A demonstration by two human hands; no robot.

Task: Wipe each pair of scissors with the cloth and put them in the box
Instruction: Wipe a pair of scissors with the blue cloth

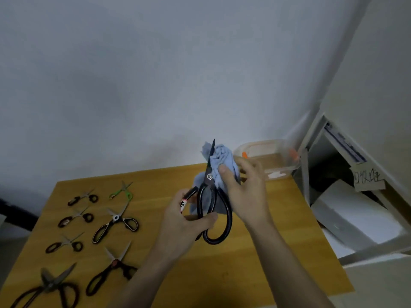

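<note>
Wooden surface (255, 252) is sitting under your hands. Your left hand (184, 221) is holding the big black scissors (211, 196) by a handle, point up. Your right hand (242, 187) is pinching the blue cloth (219, 162) around the blade. The box (275, 161) is waiting just behind your right hand.

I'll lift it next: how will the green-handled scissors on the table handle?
The green-handled scissors look thin and small, so probably light. They lie flat on the table, unlikely to roll; slim handles may need a pinch.
</note>
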